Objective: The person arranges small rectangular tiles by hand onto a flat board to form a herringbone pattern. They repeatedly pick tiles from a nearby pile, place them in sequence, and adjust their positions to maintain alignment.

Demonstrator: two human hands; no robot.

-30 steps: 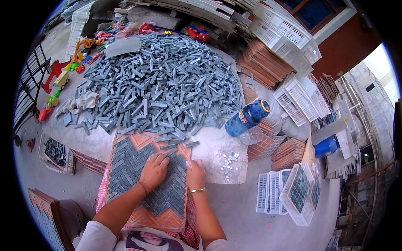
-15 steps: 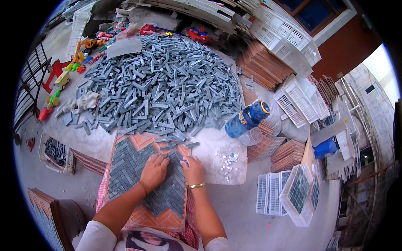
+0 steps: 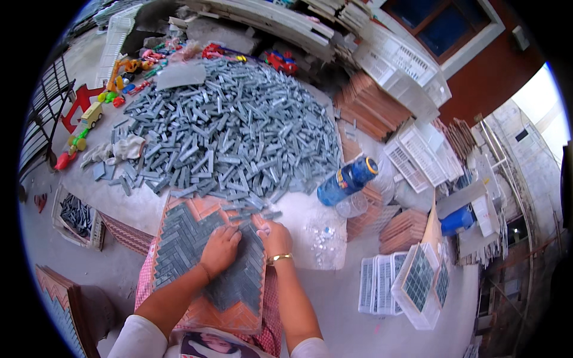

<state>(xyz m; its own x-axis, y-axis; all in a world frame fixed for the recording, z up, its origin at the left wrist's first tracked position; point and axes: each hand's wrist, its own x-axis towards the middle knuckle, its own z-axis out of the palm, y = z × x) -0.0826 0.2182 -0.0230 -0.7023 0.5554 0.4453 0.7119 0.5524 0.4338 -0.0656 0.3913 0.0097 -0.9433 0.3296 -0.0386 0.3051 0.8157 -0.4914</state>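
Board (image 3: 239, 317): orange, at the near edge of the tabletop (image 3: 298, 212), its lower part over a checked cloth (image 3: 271, 310). Grey tiles (image 3: 179, 241) cover most of it in herringbone; orange shows bare at top and bottom.

Left hand (image 3: 221, 247): on the tiles, mid-board; fingers bent and close together, undersides hidden, so cannot tell whether they grasp one.

Right hand (image 3: 277, 240): at the board's upper right edge, fingers curled in, tips near the left hand. Blurred; cannot tell whether a tile is between them. Gold bangle (image 3: 279, 258) on this wrist.

Beyond the board: large heap (image 3: 233, 131) of loose grey tiles, a few strays reaching the board's top edge. Right of heap: blue bottle (image 3: 348, 182), clear cup (image 3: 352, 206) just beside it, small white chips (image 3: 322, 238) nearer. Left of heap: pale glove (image 3: 126, 148), toys (image 3: 91, 114).
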